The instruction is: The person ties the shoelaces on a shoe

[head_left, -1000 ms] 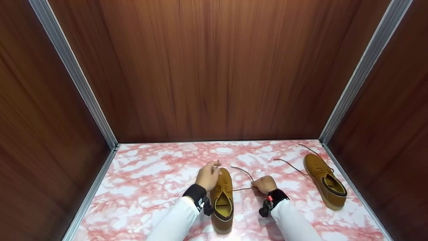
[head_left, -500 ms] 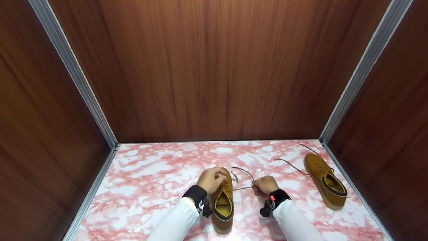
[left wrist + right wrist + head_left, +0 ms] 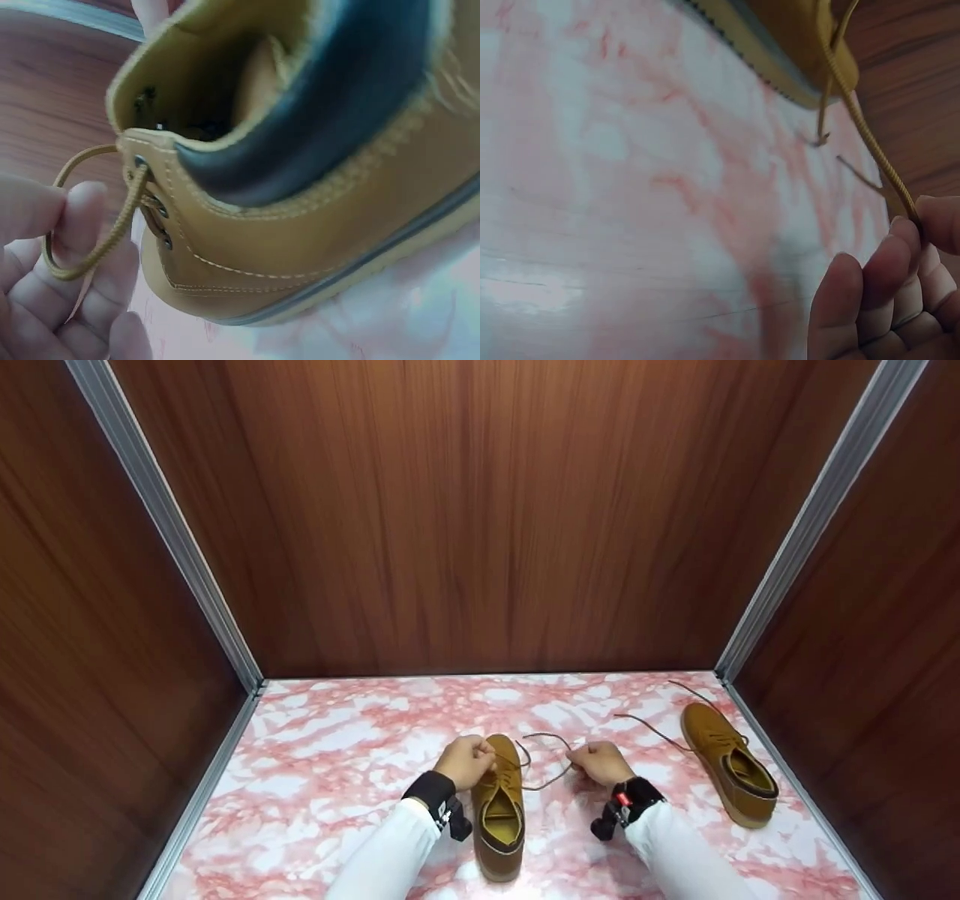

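Observation:
A tan lace-up shoe [image 3: 501, 864] stands on the floor panel between both hands, toe pointing away. Over its left front side, my left hand [image 3: 465, 763] pinches one shoelace between thumb and index finger. In the left wrist view that lace [image 3: 112, 238] bends in a loop from the top eyelet. To the right of the shoe, my right hand [image 3: 604, 763] pinches the other lace, which curves slack from the eyelets to the fingertips. The right wrist view shows this lace [image 3: 872, 142] running from the shoe, with its loose end [image 3: 855, 171] past the fingers.
A second tan shoe [image 3: 731, 765] lies at the right with its laces [image 3: 652, 729] spread out to the left. The surface [image 3: 337, 795] is pink and white marbled. Wood-grain panels [image 3: 480, 525] with grey metal corner strips [image 3: 169, 517] enclose it on three sides.
My left hand went over the shoe's toe, then back slightly left; its lace now crosses the toe, with the end at the right. The right hand's lace went from straight to slack.

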A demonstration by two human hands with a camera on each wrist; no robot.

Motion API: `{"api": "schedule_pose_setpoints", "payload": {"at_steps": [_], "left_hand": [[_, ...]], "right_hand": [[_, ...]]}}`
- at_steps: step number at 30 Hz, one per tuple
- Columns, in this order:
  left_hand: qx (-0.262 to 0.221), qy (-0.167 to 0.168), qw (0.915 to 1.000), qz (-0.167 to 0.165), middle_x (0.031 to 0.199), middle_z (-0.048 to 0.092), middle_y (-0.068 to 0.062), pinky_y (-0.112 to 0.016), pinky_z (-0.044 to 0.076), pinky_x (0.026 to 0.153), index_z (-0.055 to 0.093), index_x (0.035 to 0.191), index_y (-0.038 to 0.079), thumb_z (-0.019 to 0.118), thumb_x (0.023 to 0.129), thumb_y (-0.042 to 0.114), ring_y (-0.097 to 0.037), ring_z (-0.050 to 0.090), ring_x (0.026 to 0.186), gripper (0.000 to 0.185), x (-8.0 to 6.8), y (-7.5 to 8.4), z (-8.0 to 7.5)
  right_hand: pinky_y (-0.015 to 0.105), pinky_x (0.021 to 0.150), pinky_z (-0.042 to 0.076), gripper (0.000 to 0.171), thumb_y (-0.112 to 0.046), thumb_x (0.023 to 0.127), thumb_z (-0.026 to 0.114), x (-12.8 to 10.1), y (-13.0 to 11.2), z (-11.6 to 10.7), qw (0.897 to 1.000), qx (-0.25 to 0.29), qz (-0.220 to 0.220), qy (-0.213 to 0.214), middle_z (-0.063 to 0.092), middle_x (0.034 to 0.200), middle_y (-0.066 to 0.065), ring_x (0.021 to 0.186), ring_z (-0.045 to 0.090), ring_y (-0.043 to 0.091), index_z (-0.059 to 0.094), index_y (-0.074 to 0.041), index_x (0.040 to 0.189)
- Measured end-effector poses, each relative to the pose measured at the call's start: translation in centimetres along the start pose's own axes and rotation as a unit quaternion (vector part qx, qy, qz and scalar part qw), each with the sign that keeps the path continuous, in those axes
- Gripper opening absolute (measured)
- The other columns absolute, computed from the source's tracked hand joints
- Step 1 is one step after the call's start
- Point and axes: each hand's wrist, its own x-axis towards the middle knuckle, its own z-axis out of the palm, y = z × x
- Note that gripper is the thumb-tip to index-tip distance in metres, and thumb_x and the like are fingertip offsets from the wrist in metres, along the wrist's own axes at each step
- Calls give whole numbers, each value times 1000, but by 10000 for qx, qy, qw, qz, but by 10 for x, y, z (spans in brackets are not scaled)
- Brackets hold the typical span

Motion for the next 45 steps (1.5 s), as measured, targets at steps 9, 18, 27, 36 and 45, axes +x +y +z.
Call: {"api": "schedule_pose_setpoints", "payload": {"at_steps": [9, 18, 27, 36, 45], "left_hand": [[80, -43, 10000, -6, 83, 79, -4, -24, 53, 71, 72, 86, 9, 70, 98, 17, -5, 64, 70, 15, 1, 8, 2], [149, 12, 9997, 176, 84, 68, 0, -28, 49, 76, 73, 88, 7, 64, 97, 15, -9, 56, 77, 15, 0, 6, 1], [-41, -349, 9992, 208, 83, 66, 3, -23, 48, 73, 75, 93, 4, 71, 96, 15, -7, 55, 76, 12, 0, 6, 4], [-235, -761, 9967, 142, 93, 76, -2, -25, 54, 81, 78, 96, 8, 78, 88, 26, -7, 62, 83, 20, 1, 12, 9], [-109, -760, 9969, 159, 71, 64, 11, -20, 46, 66, 79, 82, 9, 80, 90, 30, -4, 55, 68, 23, 3, 16, 17]], "right_hand": [[25, 61, 58, 16, -17, 97, 70, -1, -33, -2, 9978, 503, -307, -315, 64, 78, 0, 64, 57, 9, 69, -2, 91], [23, 61, 56, 18, -14, 98, 70, -4, -64, 3, 9954, 483, -748, -351, 61, 76, -3, 65, 56, 8, 69, 4, 96], [21, 61, 56, 15, -16, 98, 70, -1, -105, 23, 9931, 230, -1107, -321, 63, 78, -3, 65, 57, 8, 70, -3, 91], [20, 60, 54, 19, -15, 98, 70, 4, -128, 34, 9902, 104, -1339, -390, 62, 74, -5, 62, 56, 7, 73, 4, 99], [21, 60, 54, 15, -16, 98, 72, 8, -139, 38, 9889, 213, -1376, -527, 64, 76, -5, 62, 57, 8, 73, -1, 95]]}}
